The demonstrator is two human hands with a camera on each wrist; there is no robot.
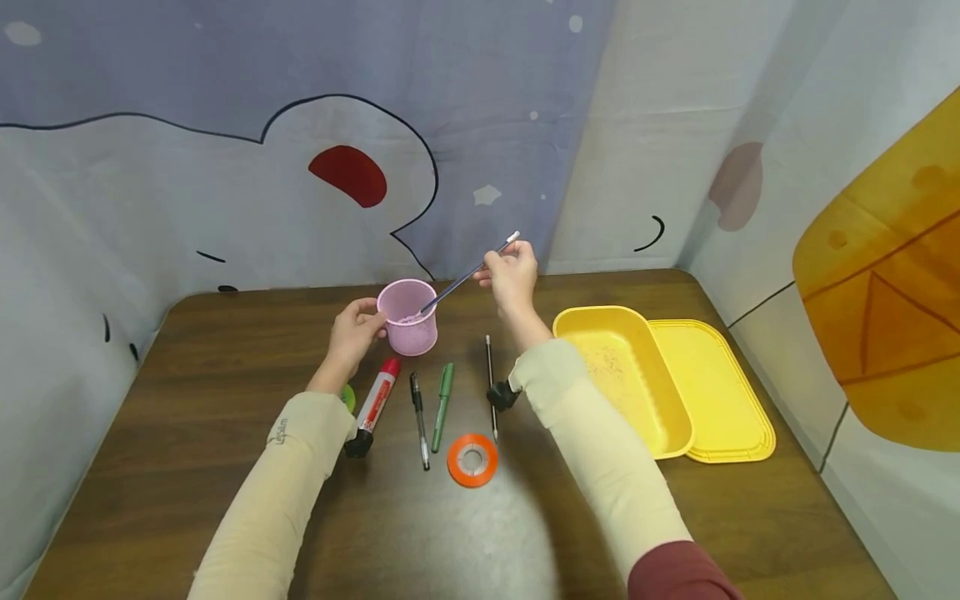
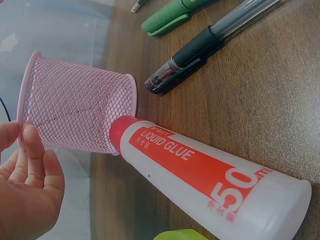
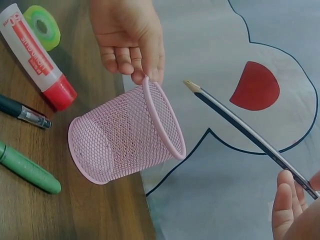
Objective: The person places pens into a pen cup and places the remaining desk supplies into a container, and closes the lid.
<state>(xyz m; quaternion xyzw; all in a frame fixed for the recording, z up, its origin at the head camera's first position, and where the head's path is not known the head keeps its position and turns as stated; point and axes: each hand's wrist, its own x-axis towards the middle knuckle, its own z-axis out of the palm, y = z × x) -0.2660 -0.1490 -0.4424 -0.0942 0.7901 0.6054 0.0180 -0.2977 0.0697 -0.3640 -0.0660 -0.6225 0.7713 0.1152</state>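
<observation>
In the head view my left hand (image 1: 354, 337) pinches the rim of a pink mesh pen cup (image 1: 412, 340), thumb and fingers on its left side. The cup stands upright on the table. My right hand (image 1: 512, 279) holds a blue-and-silver striped pencil (image 1: 467, 277) near its white end. The pencil slants down to the left, and its sharpened tip (image 3: 191, 86) appears near the cup's mouth, apart from the rim in the right wrist view. A red-capped liquid glue tube (image 2: 200, 170) lies right beside the cup's base.
A black pen (image 1: 418, 417), a green pen (image 1: 443, 404), another pencil (image 1: 490, 367) and an orange tape roll (image 1: 454, 463) lie in front of the cup. A green tape roll (image 3: 52, 22) is beside the glue. To the right are a yellow box (image 1: 626, 392) and its lid (image 1: 716, 392).
</observation>
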